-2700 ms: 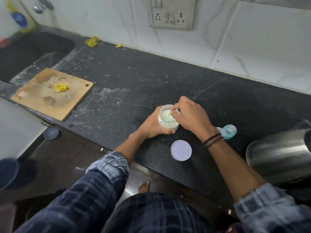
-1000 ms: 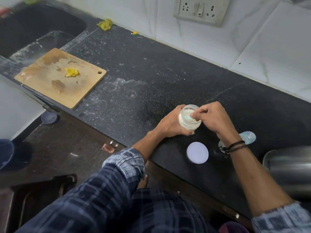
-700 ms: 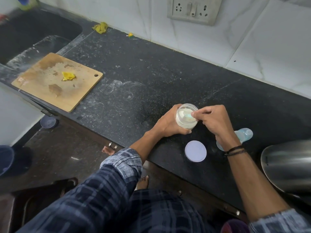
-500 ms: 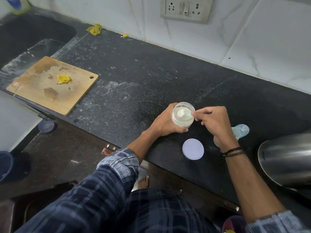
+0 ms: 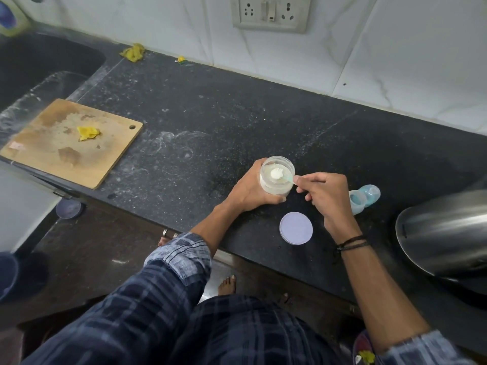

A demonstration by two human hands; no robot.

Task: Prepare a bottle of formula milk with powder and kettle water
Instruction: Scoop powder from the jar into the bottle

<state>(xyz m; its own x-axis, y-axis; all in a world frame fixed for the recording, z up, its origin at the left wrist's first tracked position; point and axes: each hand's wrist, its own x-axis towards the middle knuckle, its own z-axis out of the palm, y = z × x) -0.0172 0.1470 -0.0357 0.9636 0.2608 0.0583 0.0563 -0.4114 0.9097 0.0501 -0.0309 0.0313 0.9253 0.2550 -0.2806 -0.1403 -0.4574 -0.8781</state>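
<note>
Holding a heaped load of white powder, the small pale-blue plastic scoop (image 5: 283, 176) sits in the open mouth of the clear round plastic jar (image 5: 276, 180) of formula powder, which stands upright on the black speckled stone counter (image 5: 237, 114). Your right hand (image 5: 324, 196) pinches the scoop's handle between thumb and fingertips, just right of the jar. Your left hand (image 5: 250, 191) is wrapped round the jar's left side and steadies it.

The jar's flat round lilac lid (image 5: 296, 228) lies on the counter on the near side of the jar, apart from it. The small clear pale-blue baby bottle (image 5: 365, 197) is to the right of the jar, beyond your right hand; it seems to lie on its side, and you cannot tell from here whether it is open. The shiny steel kettle (image 5: 445, 233) is further right of the jar. Far to the jar's left are a worn wooden chopping board (image 5: 71, 140) and a dark sink (image 5: 39, 64); a white socket plate (image 5: 271, 11) is on the wall behind.

By the look of it you are early on: the jar is open and one measure is loaded, but nothing shows powder or water in the bottle. Left for you: stand the bottle up, tip the powder in, add kettle water, close and mix.
</note>
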